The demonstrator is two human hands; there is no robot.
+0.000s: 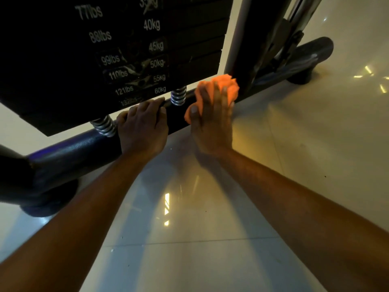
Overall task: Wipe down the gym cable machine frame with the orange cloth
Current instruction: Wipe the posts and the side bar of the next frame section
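Observation:
The cable machine's dark base bar (69, 152) runs low across the floor from lower left to upper right. My right hand (212, 123) presses the crumpled orange cloth (226, 85) flat against this bar, close to where a pale upright post (233, 39) meets it. My left hand (143, 125) curls over the bar just left of it, fingers wrapped on top, between two steel springs (178, 95). The black weight stack (117, 55) with white lbs and kg labels hangs directly above both hands.
A second spring (104, 125) sits left of my left hand. A black rubber foot (48, 199) is at the lower left and another frame foot (303, 76) at the upper right. Glossy pale floor tiles (189, 228) spread below and to the right.

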